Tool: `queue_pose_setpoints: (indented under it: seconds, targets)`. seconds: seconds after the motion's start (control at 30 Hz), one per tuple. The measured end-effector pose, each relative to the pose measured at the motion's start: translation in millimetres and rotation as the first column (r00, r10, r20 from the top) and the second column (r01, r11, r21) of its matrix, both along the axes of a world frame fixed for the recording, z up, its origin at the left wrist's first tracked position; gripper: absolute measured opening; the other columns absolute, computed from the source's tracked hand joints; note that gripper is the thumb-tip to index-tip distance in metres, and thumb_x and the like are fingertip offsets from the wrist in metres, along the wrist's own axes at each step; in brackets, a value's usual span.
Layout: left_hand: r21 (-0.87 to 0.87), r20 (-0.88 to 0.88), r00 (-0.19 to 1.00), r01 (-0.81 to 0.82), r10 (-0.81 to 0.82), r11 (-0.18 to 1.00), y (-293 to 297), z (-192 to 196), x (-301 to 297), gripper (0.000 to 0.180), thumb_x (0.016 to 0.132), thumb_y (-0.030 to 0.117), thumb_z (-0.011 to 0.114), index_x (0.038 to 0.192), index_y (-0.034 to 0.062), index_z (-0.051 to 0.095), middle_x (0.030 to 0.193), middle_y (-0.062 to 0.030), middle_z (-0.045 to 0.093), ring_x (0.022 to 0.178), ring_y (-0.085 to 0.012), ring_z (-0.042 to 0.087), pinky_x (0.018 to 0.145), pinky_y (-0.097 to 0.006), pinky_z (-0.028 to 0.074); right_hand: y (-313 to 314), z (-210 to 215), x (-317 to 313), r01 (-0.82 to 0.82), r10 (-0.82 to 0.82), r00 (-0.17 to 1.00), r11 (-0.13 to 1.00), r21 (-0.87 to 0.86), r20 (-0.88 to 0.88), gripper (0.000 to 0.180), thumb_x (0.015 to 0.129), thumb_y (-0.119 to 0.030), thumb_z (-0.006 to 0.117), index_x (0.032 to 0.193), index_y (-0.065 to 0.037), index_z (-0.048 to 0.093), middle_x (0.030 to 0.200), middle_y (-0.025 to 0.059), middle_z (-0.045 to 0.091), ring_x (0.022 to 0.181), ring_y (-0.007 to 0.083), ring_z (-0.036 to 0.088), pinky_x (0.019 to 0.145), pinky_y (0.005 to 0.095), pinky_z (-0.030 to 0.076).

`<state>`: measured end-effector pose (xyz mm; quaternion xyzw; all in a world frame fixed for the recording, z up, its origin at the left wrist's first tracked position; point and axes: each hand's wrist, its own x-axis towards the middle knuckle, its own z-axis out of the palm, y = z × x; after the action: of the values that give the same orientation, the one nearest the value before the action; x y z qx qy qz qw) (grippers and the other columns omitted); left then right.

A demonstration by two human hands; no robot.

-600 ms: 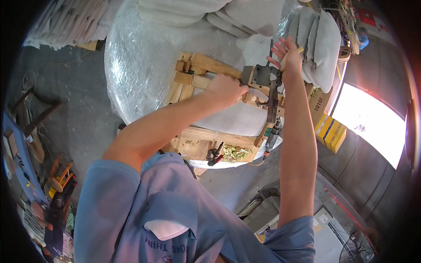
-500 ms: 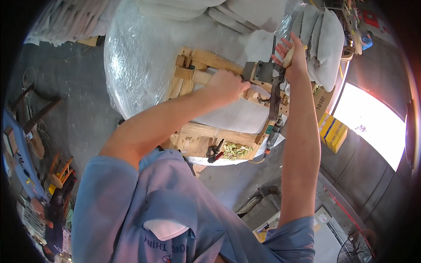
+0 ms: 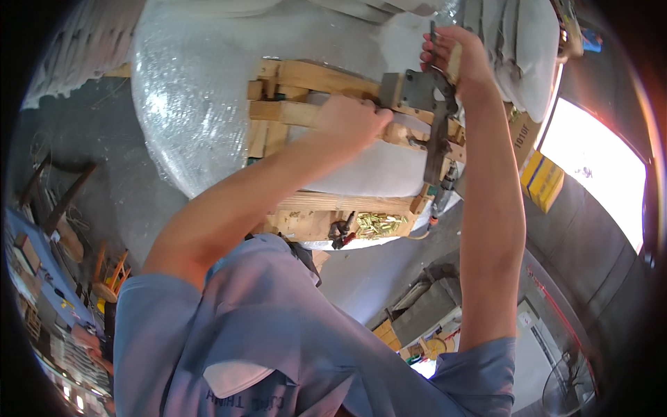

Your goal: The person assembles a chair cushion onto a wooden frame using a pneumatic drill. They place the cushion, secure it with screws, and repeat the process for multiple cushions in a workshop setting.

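Observation:
A wooden jig (image 3: 326, 201) lies on the plastic-wrapped surface in front of me. My left hand (image 3: 351, 121) is closed in a fist over its upper wooden bar (image 3: 295, 112), which runs under the fingers. To its right is a dark metal clamp (image 3: 422, 90) with a long arm along the jig's right side. My right hand (image 3: 464, 59) reaches beyond the clamp, its fingers curled about an upright dark rod (image 3: 433, 33). A cream-coloured piece (image 3: 455, 64) shows against the palm. A pale padded panel (image 3: 375, 170) sits inside the frame.
A pile of small brass-coloured fittings (image 3: 379, 224) lies on the jig's near board, beside a dark tool (image 3: 340, 233) with a red part. Stacked pale cushions (image 3: 521, 62) stand far right, and a yellow box (image 3: 542, 182) sits on the floor. A hose-ended tool (image 3: 442, 198) hangs by the jig's right edge.
My right hand's spread fingers have curled in around the dark rod. The view has shifted, so the jig sits slightly higher and to the left. My left fist keeps its place on the bar.

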<state>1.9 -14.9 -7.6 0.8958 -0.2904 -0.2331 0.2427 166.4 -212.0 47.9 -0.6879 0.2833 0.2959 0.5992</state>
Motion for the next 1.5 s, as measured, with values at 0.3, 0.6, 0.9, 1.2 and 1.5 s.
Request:
queue_pose_setpoints:
  seconds: [0.3,0.6,0.9,1.2,1.5]
  targets:
    - [0.033,0.045,0.998,0.032,-0.033,0.999,2.2,-3.4,-0.7,0.043,0.097,0.039,0.077,0.130,0.0180,0.061,0.110,-0.0065,0.074,0.091,-0.0296,0.076,0.071,-0.042,0.060,-2.1,-22.1,7.5,-0.074,0.075,0.997,0.991,-0.112,0.010,0.025,0.093,-0.023,0.068,0.079,-0.013,0.051,0.069,-0.0002,0.053,0.063,0.0165,0.053,0.068,0.0373,0.052]
    - [0.108,0.067,0.997,0.026,-0.033,0.994,6.3,0.9,-2.4,0.048,0.098,0.050,0.072,0.131,0.0175,0.062,0.103,-0.0083,0.075,0.090,-0.0298,0.076,0.070,-0.045,0.059,3.7,-36.3,5.4,-0.080,0.088,0.984,0.995,-0.058,0.152,0.027,0.096,-0.032,0.074,0.093,-0.007,0.066,0.075,0.0014,0.060,0.066,0.0155,0.061,0.062,0.0345,0.054]
    - [0.025,0.242,0.959,-0.158,0.147,0.987,0.4,27.0,-20.2,0.056,0.096,0.052,0.074,0.137,0.0151,0.063,0.114,-0.0103,0.073,0.112,-0.0318,0.070,0.092,-0.049,0.055,-32.1,2.5,-92.6,0.060,0.261,0.755,0.886,-0.460,0.601,0.053,0.104,-0.049,0.067,0.124,0.000,0.072,0.111,0.0101,0.077,0.106,0.0204,0.068,0.097,0.0365,0.052]
    - [-0.459,0.195,0.030,-0.880,0.980,0.118,7.1,-32.8,-100.6,0.069,0.111,0.055,0.047,0.152,-0.0005,0.054,0.150,-0.0260,0.059,0.137,-0.0448,0.056,0.117,-0.055,0.040,-194.7,-116.7,-291.5,0.699,-0.250,0.674,0.521,-0.491,0.695,0.025,0.104,-0.027,0.062,0.110,-0.004,0.070,0.106,0.0179,0.072,0.103,0.0338,0.068,0.091,0.0467,0.053]
    - [0.060,0.281,-0.013,-0.998,0.960,-0.031,10.0,-53.5,-86.2,0.089,0.111,0.072,0.021,0.136,-0.0035,0.060,0.133,-0.0272,0.068,0.125,-0.0459,0.063,0.107,-0.058,0.044,-177.5,-114.6,-264.6,0.397,-0.278,0.912,0.426,-0.813,0.300,0.040,0.107,-0.037,0.048,0.128,-0.007,0.064,0.126,0.0199,0.069,0.119,0.0413,0.066,0.098,0.0559,0.054]
